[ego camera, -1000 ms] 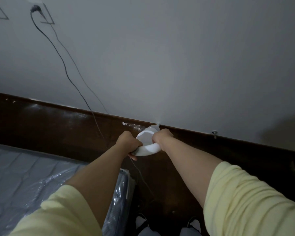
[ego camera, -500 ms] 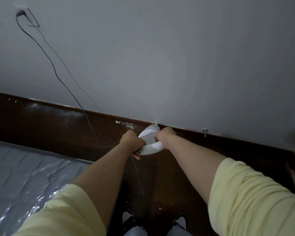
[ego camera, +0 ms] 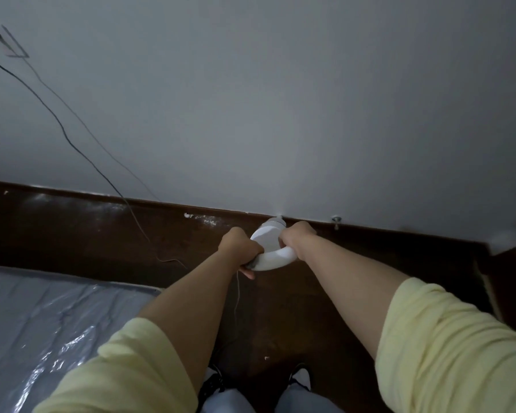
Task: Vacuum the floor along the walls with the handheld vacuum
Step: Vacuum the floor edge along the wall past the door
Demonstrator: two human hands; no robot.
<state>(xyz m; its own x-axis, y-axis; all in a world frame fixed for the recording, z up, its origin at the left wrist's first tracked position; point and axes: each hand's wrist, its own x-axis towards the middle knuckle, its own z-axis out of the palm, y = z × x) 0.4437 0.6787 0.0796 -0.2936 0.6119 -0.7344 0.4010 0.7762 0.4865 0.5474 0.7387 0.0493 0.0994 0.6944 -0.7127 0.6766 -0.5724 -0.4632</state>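
Handheld vacuum [ego camera: 273, 248], white, nozzle tip at junction of wall [ego camera: 280, 99] w/ dark floor [ego camera: 72, 228]. Left hand [ego camera: 240, 248] & right hand [ego camera: 297, 236] both clamped on its looped handle, either side. Thin cord [ego camera: 57, 126] hangs down wall, left of vacuum.

white handheld vacuum [ego camera: 270, 245], pale yellow sleeves [ego camera: 447, 341], dark brown floor [ego camera: 72, 231], grey wall [ego camera: 280, 99].
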